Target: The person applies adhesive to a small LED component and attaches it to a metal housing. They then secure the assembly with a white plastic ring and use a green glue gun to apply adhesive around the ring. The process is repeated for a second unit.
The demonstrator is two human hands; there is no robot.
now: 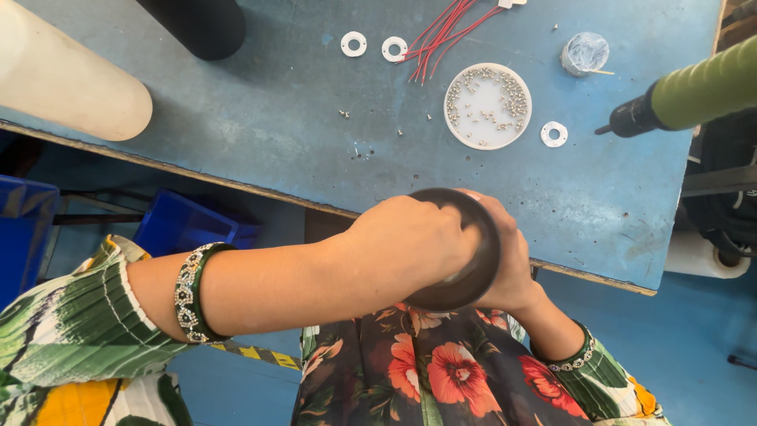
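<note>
A dark round disc-shaped part (473, 264) is held on edge in front of me, just below the near edge of the blue table (260, 134). My left hand (410, 241) reaches across and clasps its left face and rim. My right hand (512, 264) grips it from the right, fingers wrapped behind it. Much of the part is hidden between both hands.
On the table lie a white round dish of small screws (487, 106), three white rings (354, 43) (394, 48) (553, 134), red wires (441, 31), a small plastic bag (585, 52) and loose screws. A green powered screwdriver (678, 99) hangs at right. Cream and black cylinders stand at upper left; blue bins sit below.
</note>
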